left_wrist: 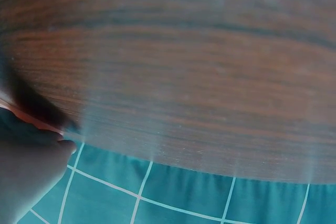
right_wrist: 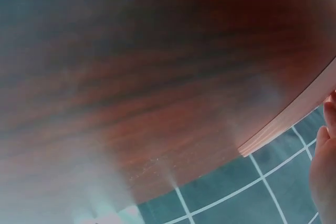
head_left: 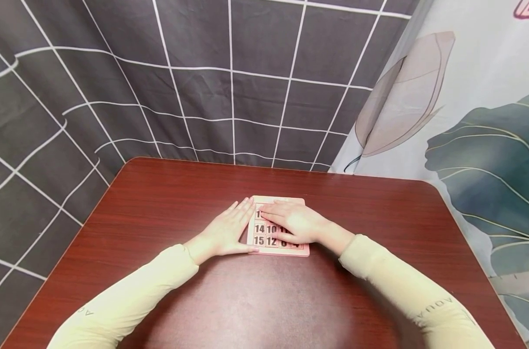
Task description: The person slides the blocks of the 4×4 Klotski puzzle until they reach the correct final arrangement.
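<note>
A pink number slide puzzle (head_left: 279,250) lies flat on the table, with dark numbers such as 14, 15, 10 and 12 showing on its tiles. Along its left edge rests my left hand (head_left: 227,231), fingers straight, with the thumb at the near left corner. My right hand (head_left: 300,222) lies across the upper right tiles with its fingers extended, hiding several numbers. In the right wrist view the side of the puzzle (right_wrist: 294,113) shows beside part of the right hand (right_wrist: 324,169). Only a dark part of the left hand (left_wrist: 31,174) appears in the left wrist view.
The reddish-brown wooden table (head_left: 168,203) has rounded far corners. Behind it and to the left hangs a dark curtain (head_left: 203,92) with a white grid. A pale leaf-patterned curtain (head_left: 421,97) hangs at the right.
</note>
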{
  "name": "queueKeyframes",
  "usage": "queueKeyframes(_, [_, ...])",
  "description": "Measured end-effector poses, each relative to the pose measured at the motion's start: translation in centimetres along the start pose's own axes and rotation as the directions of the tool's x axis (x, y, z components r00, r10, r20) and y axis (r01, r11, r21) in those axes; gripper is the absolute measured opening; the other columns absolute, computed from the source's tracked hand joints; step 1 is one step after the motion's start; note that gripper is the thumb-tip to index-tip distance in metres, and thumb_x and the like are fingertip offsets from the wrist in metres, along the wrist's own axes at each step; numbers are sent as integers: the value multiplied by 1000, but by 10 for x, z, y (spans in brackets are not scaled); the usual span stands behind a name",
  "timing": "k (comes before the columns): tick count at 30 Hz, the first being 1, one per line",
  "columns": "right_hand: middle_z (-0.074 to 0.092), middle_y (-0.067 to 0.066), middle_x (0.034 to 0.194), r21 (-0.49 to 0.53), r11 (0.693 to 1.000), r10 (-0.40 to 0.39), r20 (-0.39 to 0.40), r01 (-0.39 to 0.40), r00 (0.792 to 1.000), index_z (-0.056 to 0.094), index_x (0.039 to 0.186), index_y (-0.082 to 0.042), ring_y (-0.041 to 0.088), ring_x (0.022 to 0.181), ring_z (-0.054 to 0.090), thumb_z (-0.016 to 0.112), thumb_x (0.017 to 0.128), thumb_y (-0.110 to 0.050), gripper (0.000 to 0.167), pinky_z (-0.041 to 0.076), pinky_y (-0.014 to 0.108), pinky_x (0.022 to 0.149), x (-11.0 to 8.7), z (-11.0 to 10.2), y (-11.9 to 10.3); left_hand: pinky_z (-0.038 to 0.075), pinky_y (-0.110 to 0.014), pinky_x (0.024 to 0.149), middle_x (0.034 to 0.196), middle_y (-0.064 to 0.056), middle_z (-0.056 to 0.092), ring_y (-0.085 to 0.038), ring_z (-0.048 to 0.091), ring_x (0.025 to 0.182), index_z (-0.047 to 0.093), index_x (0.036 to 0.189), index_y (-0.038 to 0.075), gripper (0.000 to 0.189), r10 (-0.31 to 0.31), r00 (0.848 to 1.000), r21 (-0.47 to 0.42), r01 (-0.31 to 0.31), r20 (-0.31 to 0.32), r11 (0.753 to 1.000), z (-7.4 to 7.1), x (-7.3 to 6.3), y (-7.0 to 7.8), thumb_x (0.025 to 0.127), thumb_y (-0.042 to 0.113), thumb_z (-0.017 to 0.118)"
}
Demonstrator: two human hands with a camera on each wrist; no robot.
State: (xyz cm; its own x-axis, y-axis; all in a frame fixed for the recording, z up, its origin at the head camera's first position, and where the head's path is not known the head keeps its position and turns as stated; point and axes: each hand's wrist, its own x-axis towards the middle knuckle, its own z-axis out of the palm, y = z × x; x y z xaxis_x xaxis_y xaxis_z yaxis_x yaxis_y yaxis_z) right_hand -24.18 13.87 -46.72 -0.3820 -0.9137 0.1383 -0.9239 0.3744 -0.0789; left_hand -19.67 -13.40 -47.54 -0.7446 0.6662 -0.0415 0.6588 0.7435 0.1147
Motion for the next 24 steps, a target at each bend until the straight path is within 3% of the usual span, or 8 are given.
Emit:
queueKeyframes(4, [63, 9, 153, -29, 1000, 0, -22, -1, 1000, 59, 151, -5, 26, 147, 57, 67, 102, -36, 59, 41, 45, 127, 4, 0, 7, 23, -50, 135, 176, -24, 20, -36, 21, 165, 23, 166, -7, 114, 2, 1000, -7, -2, -7, 1000, 0, 0, 0, 93, 71, 64])
queueKeyframes(13, [59, 11, 157, -29, 999, 15, 11, -15, 1000, 58, 151, -3, 26, 150, 53, 63, 105, -36, 57, 36, 47, 130, 9, 1, 14, 22, -51, 135, 175, -24, 21, -36, 21, 165, 19, 166, -7, 117, -5, 1000, -22, 5, -1, 1000, -2, 0, 2, 93, 72, 64])
queueKeyframes(18, [59, 10, 157, -26, 1000, 0, -23, 0, 1000, 58, 152, -5, 26, 149, 54, 67, 102, -37, 60, 40, 46, 128, 4, -2, 6, 22, -51, 135, 176, -23, 21, -36, 20, 165, 20, 166, -6, 116, -5, 1000, -19, 5, 2, 1000, -1, 0, 2, 93, 72, 64])
queueKeyframes(24, [60, 11, 156, -4, 997, -75, -57, 75, 996, 58, 151, -4, 27, 147, 56, 70, 100, -33, 60, 44, 45, 124, -6, -4, -10, 21, -50, 136, 176, -23, 17, -36, 19, 166, 21, 166, -6, 115, -1, 1000, 7, 1, 5, 1000, 1, 1, 0, 94, 73, 61])
